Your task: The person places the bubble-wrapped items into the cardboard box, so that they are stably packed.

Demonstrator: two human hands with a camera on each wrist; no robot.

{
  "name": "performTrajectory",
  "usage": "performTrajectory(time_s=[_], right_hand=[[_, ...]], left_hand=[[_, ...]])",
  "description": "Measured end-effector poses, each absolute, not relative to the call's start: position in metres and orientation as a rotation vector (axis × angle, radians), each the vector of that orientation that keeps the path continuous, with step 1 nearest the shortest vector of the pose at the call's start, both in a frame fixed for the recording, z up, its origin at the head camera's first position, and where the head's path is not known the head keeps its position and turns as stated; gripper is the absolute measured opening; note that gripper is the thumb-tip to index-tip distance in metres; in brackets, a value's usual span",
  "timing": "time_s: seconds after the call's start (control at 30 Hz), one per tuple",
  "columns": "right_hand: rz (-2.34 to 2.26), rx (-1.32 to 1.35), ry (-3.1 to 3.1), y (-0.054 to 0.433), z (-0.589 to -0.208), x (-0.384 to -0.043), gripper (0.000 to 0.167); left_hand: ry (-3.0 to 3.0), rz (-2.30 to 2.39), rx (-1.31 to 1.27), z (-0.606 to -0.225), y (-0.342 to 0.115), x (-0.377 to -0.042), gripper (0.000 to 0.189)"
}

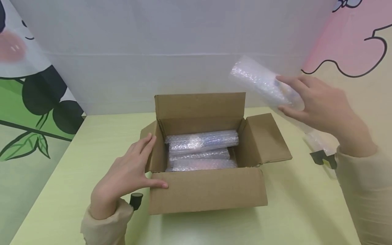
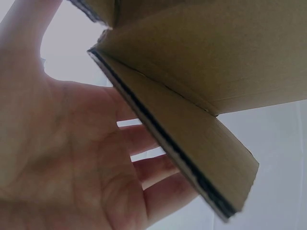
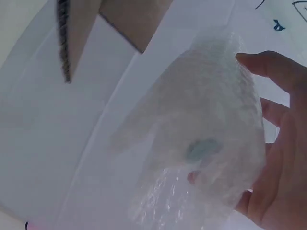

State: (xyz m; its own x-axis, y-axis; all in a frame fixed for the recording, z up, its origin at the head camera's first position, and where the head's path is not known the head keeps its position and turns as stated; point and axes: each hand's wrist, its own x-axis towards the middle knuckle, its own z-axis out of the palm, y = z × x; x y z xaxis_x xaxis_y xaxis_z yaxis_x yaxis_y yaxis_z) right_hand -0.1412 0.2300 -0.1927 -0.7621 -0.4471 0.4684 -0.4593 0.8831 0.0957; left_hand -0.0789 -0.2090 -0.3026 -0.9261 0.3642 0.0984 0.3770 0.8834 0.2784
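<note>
My right hand (image 1: 321, 102) holds a bubble-wrapped bundle (image 1: 260, 80) up in the air, beyond the carton's right flap. In the right wrist view the clear bubble wrap (image 3: 206, 115) lies between thumb and fingers, with a small bluish-green patch showing through. An open cardboard box (image 1: 208, 190) stands on the table with its flaps folded out. Against its left side rests my left hand (image 1: 128, 170), thumb over the front flap. The left wrist view shows its fairly straight fingers behind the side flap (image 2: 182, 143). Several bubble-wrapped bundles (image 1: 202, 141) lie inside the box.
At the right table edge, partly behind the right forearm, lies a clear plastic item with a black part (image 1: 318, 156). A small black object (image 1: 136, 200) shows beside the left wrist. A whitish wall (image 1: 183, 68) rises behind the pale yellow-green table (image 1: 92, 136).
</note>
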Motion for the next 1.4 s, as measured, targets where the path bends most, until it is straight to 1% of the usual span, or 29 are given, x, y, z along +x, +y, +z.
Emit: performTrajectory(time_s=[0.13,0.2,0.33,0.53,0.67,0.87,1.07,1.4], right_hand=[[0.005,0.971,-2.448,0.199,-0.185,-0.145,0.068],[-0.019,1.082,-2.474,0.184,-0.182,-0.147,0.065],[-0.084,1.262,-2.576,0.152,-0.183,-0.15,0.062],[-0.227,1.466,-2.676,0.113,-0.192,-0.157,0.061],[-0.342,1.506,-2.745,0.095,-0.2,-0.162,0.059],[-0.463,1.521,-2.809,0.079,-0.221,-0.171,0.062],[-0.55,1.55,-2.835,0.074,-0.237,-0.171,0.068],[-0.592,1.654,-2.837,0.069,-0.244,-0.164,0.072]], left_hand=[[-3.004,-0.461,-0.593,-0.303,-0.209,-0.079,0.133],[-3.003,-0.462,-0.596,-0.303,-0.208,-0.079,0.133],[-3.006,-0.472,-0.597,-0.303,-0.208,-0.079,0.132],[-3.0,-0.473,-0.604,-0.304,-0.207,-0.08,0.132],[-2.997,-0.468,-0.604,-0.304,-0.207,-0.08,0.131],[-2.998,-0.464,-0.601,-0.305,-0.208,-0.08,0.13],[-2.99,-0.461,-0.606,-0.305,-0.208,-0.08,0.131],[-2.99,-0.463,-0.604,-0.305,-0.208,-0.08,0.131]])
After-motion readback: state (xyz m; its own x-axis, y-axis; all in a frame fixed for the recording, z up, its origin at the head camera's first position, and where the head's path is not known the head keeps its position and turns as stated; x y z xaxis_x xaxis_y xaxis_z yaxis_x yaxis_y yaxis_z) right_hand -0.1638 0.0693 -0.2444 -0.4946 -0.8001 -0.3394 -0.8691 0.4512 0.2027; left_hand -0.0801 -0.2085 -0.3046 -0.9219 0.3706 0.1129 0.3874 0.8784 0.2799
